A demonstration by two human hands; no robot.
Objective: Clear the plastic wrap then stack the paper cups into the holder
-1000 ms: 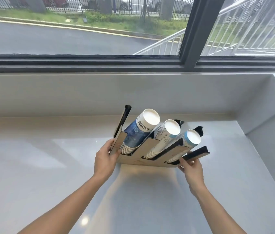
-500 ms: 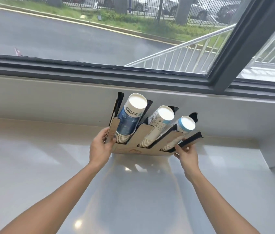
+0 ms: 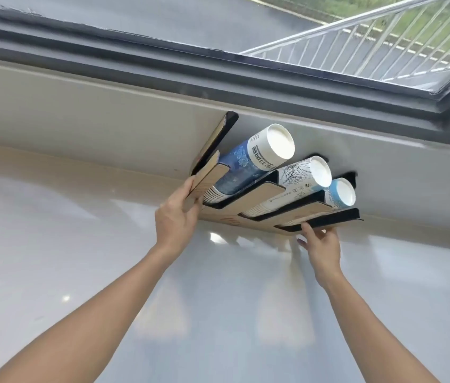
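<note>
Because three sleeves of paper cups (image 3: 248,164) fill the black-and-wood slotted holder (image 3: 257,208), I grasp its ends, left hand (image 3: 175,217) and right hand (image 3: 320,244) steadying it near the grey wall (image 3: 107,128).

Bright window (image 3: 356,37) daylight, counter (image 3: 52,244) glare, tilted

Three stacks of paper cups (image 3: 251,164) lie in one holder (image 3: 257,210), held by two hands (image 3: 175,219).
</note>
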